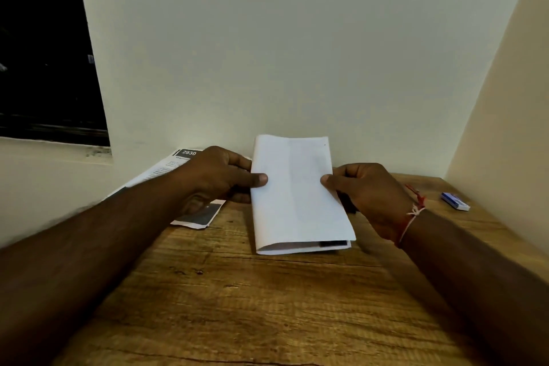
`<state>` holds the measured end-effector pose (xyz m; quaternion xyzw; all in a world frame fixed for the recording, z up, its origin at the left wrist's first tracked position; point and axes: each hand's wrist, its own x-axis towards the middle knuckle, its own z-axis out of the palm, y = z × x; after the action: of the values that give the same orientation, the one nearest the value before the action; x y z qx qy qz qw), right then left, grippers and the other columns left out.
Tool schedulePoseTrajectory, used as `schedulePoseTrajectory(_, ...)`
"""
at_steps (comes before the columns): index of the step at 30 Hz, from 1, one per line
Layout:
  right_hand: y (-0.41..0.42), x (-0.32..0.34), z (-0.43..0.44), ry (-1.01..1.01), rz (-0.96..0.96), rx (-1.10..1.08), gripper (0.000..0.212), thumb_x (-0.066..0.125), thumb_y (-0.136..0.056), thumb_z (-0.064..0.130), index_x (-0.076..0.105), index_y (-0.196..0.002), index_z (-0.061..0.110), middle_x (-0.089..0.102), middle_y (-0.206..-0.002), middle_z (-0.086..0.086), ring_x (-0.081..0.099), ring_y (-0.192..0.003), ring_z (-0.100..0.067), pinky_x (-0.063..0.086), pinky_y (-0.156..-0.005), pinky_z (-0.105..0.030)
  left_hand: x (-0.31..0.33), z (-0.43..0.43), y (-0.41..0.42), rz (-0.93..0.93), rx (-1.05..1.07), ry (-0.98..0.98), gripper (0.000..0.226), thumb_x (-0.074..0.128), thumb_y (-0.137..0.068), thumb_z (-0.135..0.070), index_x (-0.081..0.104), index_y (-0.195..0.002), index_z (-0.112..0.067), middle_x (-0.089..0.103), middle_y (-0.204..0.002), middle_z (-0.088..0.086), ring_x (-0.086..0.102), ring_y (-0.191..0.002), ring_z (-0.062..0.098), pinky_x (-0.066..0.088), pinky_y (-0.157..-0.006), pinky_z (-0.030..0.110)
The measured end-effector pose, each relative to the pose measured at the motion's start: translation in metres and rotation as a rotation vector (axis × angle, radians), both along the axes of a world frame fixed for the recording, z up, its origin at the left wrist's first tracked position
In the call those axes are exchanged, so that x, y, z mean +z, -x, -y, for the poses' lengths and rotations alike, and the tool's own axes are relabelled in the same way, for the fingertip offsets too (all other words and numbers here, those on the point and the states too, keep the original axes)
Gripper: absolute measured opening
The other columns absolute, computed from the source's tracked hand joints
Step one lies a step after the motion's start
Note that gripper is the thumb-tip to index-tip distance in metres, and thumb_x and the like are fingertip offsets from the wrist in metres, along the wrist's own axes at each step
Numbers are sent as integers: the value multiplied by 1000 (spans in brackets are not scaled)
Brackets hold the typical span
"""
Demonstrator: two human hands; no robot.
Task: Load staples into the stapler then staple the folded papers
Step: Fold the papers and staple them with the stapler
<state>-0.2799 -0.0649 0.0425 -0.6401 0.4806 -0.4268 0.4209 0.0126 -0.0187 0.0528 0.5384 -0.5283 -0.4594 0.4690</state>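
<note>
A folded white paper (297, 196) is held upright-tilted over the wooden table (252, 300), its folded lower edge near the tabletop. My left hand (217, 175) pinches its left edge, thumb on the front. My right hand (365, 193) pinches its right edge the same way. A small blue and white staple box (455, 201) lies on the table at the far right. A dark object (350, 205) shows partly behind my right hand; I cannot tell what it is.
Another folded printed sheet (190, 184) with dark header "2930" lies at the back left, partly under my left arm. Cream walls close the table at the back and right. A dark window (44, 47) is at the upper left.
</note>
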Motion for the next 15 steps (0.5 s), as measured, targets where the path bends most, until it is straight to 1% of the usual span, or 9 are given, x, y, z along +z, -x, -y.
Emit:
schedulePoseTrajectory(2,1,-1,2,-74,-65,30,31,83,-99,19,76,-102,-10,86,-96,-16,84,-95,-39,69,-91,-53,-2,0,-2,68,-32,-80,35,92,-89,-5,78,-120,5,86,-112,23,85,-106,39,73,-88,46)
schedulePoseTrajectory(3,1,-1,2,-102,-92,35,34,84,-98,18,74,-106,-14,86,-96,-18,83,-98,-41,68,-94,-56,-3,-1,-3,102,-32,-111,38,92,-89,-5,76,-122,6,86,-110,25,86,-99,39,73,-85,47)
schedulePoseTrajectory(5,2,0,2,-136,-167,31,37,86,-96,16,74,-111,-16,84,-100,-23,81,-102,-45,66,-97,-57,-3,-2,-1,183,-7,-147,44,94,-88,-5,70,-123,7,85,-94,24,83,-75,31,73,-70,39)
schedulePoseTrajectory(6,2,1,1,-150,-213,33,36,86,-95,16,75,-110,-15,83,-102,-26,80,-99,-48,67,-95,-55,-2,-2,0,237,-1,-157,44,95,-88,-6,69,-122,5,84,-87,23,80,-67,26,72,-64,36)
schedulePoseTrajectory(7,2,1,1,-164,-251,40,34,87,-95,15,76,-108,-14,82,-104,-29,79,-90,-48,69,-88,-50,-1,-3,2,302,-4,-165,43,95,-88,-8,69,-121,2,83,-83,21,79,-63,24,71,-60,33)
schedulePoseTrajectory(8,2,1,-1,-180,-285,50,30,86,-95,15,77,-105,-12,82,-104,-29,75,-77,-42,67,-78,-44,-1,-4,4,366,-14,-174,40,95,-89,-11,70,-119,0,84,-82,20,79,-62,22,70,-58,31)
schedulePoseTrajectory(10,0,1,-4,-200,-378,56,22,86,-95,15,82,-101,-6,83,-99,-26,68,-63,-25,60,-62,-34,0,-6,7,461,-31,-190,37,95,-91,-15,71,-117,-5,84,-79,18,78,-60,18,67,-56,27)
schedulePoseTrajectory(13,-4,1,-9,-167,-495,27,18,89,-93,17,84,-95,0,83,-81,-16,63,-48,-13,53,-48,-23,0,-9,11,573,-40,-187,36,94,-92,-17,64,-111,-15,82,-69,9,75,-51,12,62,-51,22)
schedulePoseTrajectory(15,-6,1,-11,-134,-542,7,15,91,-90,19,85,-89,5,81,-76,-13,60,-42,-9,49,-44,-20,0,-11,14,616,-23,-174,47,95,-92,-16,56,-118,-16,80,-64,8,73,-49,13,60,-48,23)
